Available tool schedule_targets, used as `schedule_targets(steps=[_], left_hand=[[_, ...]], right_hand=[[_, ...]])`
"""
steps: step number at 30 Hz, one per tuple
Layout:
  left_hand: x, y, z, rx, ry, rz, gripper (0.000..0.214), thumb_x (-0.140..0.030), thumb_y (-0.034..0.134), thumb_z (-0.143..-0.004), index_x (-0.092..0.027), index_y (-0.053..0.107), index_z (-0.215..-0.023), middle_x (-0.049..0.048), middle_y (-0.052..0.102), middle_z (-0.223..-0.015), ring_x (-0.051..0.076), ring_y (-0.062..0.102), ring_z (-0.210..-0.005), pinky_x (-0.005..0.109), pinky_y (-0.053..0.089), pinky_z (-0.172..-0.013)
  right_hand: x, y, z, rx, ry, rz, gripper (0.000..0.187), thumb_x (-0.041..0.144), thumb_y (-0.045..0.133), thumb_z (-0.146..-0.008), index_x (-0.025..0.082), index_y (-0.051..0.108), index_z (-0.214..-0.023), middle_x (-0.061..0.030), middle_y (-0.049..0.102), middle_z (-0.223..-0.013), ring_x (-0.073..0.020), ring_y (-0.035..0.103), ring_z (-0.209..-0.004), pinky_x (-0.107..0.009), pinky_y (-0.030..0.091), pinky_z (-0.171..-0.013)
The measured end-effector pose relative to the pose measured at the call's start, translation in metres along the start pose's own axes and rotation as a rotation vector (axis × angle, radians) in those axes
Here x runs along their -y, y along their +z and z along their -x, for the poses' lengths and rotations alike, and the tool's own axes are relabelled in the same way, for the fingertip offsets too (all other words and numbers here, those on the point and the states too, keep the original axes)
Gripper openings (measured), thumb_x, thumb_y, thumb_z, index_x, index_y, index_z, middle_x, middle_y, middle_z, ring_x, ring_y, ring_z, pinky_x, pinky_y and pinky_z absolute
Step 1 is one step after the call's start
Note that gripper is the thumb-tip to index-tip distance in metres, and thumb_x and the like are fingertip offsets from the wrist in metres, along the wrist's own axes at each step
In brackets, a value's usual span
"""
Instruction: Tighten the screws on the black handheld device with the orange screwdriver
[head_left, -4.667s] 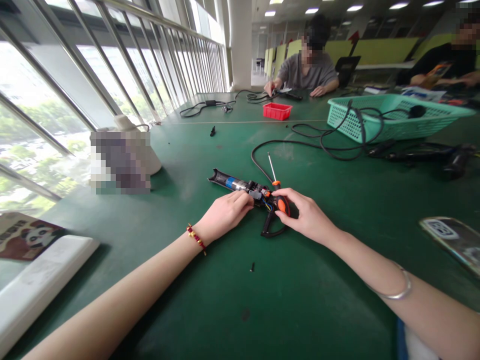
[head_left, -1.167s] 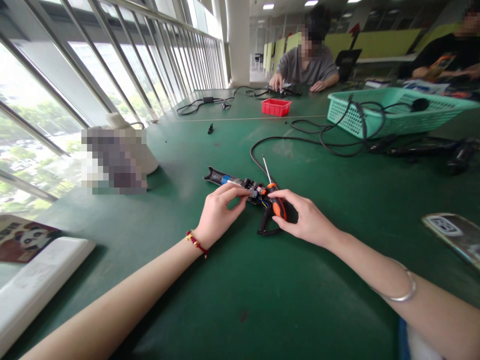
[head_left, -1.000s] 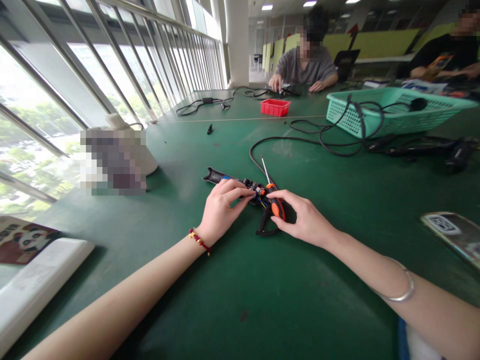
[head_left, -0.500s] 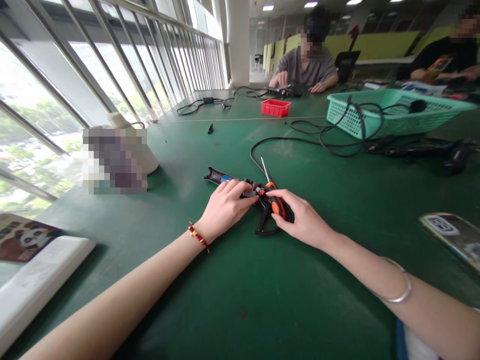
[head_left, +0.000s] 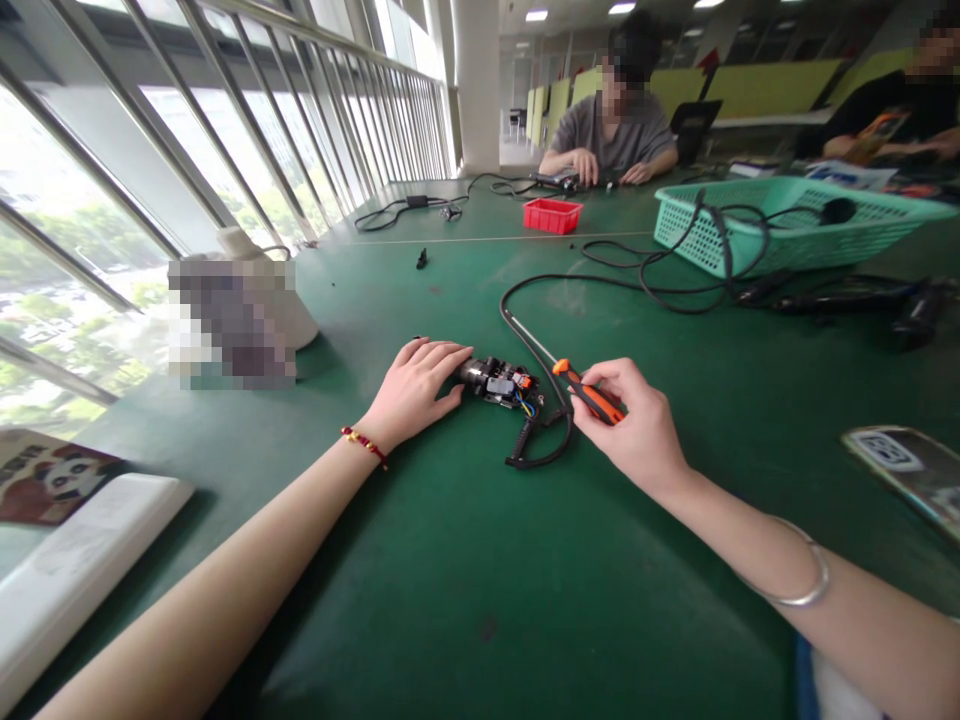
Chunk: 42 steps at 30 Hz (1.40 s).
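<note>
An opened black device (head_left: 495, 381) with a motor, coloured wires and a black cord (head_left: 525, 330) lies on the green table (head_left: 480, 560). My left hand (head_left: 415, 390) rests palm down over its left half, fingers curled around the body. My right hand (head_left: 634, 425) is closed around the orange-and-black handle of a screwdriver (head_left: 589, 392), lifted just right of the device, its shaft pointing left toward the wiring.
A teal basket (head_left: 795, 235) with cables sits far right, a red tray (head_left: 553, 215) beyond. A phone (head_left: 904, 475) lies at right, a white book (head_left: 67, 560) at left, a blurred white object (head_left: 240, 315) near the window. Two people work at the far end.
My left hand slid left and now covers the device's left end. My right hand lifted the screwdriver and turned it from upright to nearly level, pointing left.
</note>
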<state>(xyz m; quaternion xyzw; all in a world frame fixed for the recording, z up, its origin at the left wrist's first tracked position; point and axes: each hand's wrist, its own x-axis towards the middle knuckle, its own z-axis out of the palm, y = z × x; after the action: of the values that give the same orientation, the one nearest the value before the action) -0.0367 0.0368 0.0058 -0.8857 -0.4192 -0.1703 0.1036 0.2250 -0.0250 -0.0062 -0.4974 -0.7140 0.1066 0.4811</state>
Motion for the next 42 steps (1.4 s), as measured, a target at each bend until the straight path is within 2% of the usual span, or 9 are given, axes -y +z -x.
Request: schedule_targets(steps=[5,9,13,17,21,26,34,42], left_hand=[[-0.005,0.003,0.0,-0.092,-0.141,-0.098,0.039,-0.029,0.044,-0.085,-0.018,0.052,-0.121,0.0092,0.06,-0.116,0.026,0.053,-0.107,0.044,0.035,-0.096],[-0.005,0.007,0.0,-0.128,-0.221,-0.113,0.036,-0.032,0.045,-0.084,-0.018,0.053,-0.117,0.0101,0.06,-0.111,0.028,0.051,-0.104,0.044,0.036,-0.092],[-0.004,0.008,0.001,-0.111,-0.284,-0.057,0.043,-0.034,0.045,-0.083,-0.017,0.048,-0.123,0.0116,0.055,-0.12,0.028,0.048,-0.112,0.048,0.027,-0.101],[-0.003,0.01,0.002,-0.052,-0.356,-0.028,0.044,-0.034,0.044,-0.083,-0.018,0.046,-0.124,0.0108,0.054,-0.121,0.028,0.044,-0.117,0.054,0.015,-0.107],[-0.002,0.01,0.002,-0.031,-0.362,-0.006,0.04,-0.034,0.044,-0.083,-0.019,0.049,-0.119,0.0082,0.057,-0.116,0.027,0.045,-0.114,0.052,0.014,-0.108],[-0.002,0.007,0.002,-0.019,-0.301,0.055,0.036,-0.034,0.044,-0.082,-0.02,0.049,-0.116,0.0064,0.057,-0.111,0.024,0.048,-0.11,0.049,0.013,-0.109],[-0.003,0.006,0.003,0.007,-0.207,0.092,0.038,-0.032,0.044,-0.083,-0.019,0.045,-0.118,0.0066,0.056,-0.112,0.023,0.048,-0.112,0.047,0.014,-0.109],[-0.004,0.006,0.002,0.011,-0.205,0.097,0.039,-0.032,0.044,-0.082,-0.019,0.045,-0.119,0.0072,0.056,-0.112,0.023,0.048,-0.112,0.046,0.016,-0.108]], right_hand=[[-0.001,-0.001,-0.001,-0.077,0.016,-0.011,0.01,0.018,0.055,-0.076,0.022,0.054,-0.086,-0.0014,0.062,-0.083,-0.0155,0.062,-0.073,-0.029,0.051,-0.072],[-0.007,0.003,-0.002,-0.059,0.099,-0.09,0.017,0.016,0.055,-0.074,0.021,0.055,-0.09,-0.0027,0.063,-0.089,-0.0167,0.063,-0.079,-0.033,0.051,-0.077],[-0.009,0.006,-0.003,-0.009,0.116,-0.158,0.028,0.009,0.054,-0.069,0.021,0.052,-0.095,-0.003,0.059,-0.095,-0.015,0.064,-0.076,-0.033,0.052,-0.077],[-0.006,0.006,-0.003,-0.105,0.085,-0.281,0.035,0.009,0.059,-0.068,0.023,0.044,-0.096,-0.001,0.058,-0.095,-0.0147,0.066,-0.077,-0.034,0.054,-0.077],[-0.002,0.0,-0.004,-0.223,-0.016,-0.361,0.036,0.013,0.065,-0.07,0.023,0.045,-0.098,-0.0021,0.063,-0.094,-0.0159,0.067,-0.076,-0.036,0.056,-0.077],[-0.003,-0.009,-0.004,-0.284,-0.085,-0.305,0.021,0.02,0.064,-0.077,0.021,0.052,-0.094,-0.0014,0.064,-0.086,-0.0149,0.067,-0.065,-0.03,0.056,-0.063],[-0.006,-0.013,-0.004,-0.328,-0.136,-0.063,0.017,0.023,0.064,-0.077,0.021,0.053,-0.09,-0.0009,0.061,-0.081,-0.0142,0.065,-0.063,-0.028,0.051,-0.06],[-0.007,-0.011,-0.005,-0.305,-0.113,-0.066,0.017,0.022,0.063,-0.077,0.021,0.052,-0.09,-0.0005,0.06,-0.081,-0.0139,0.063,-0.063,-0.028,0.05,-0.061]])
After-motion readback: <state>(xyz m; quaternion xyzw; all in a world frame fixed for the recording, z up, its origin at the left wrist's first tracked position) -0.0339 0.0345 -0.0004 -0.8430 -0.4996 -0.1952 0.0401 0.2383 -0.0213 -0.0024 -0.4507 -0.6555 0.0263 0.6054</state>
